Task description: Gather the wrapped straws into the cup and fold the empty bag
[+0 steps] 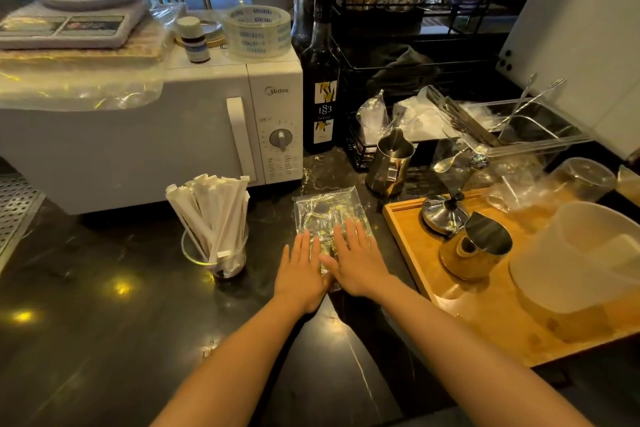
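Note:
A clear plastic bag (323, 210) lies flat on the dark marble counter in front of the microwave. My left hand (301, 270) and my right hand (356, 258) rest palm down, side by side, on the bag's near end, fingers spread and flat. Several white paper-wrapped straws (211, 215) stand bunched in a clear glass cup (218, 258) to the left of the bag. Neither hand grips anything.
A white microwave (173, 135) stands behind the cup, with a tape roll (257, 30) on top. A syrup bottle (322, 87) and steel pitcher (389, 163) sit behind the bag. A wooden tray (485, 308) with a second pitcher (476, 246) lies at the right.

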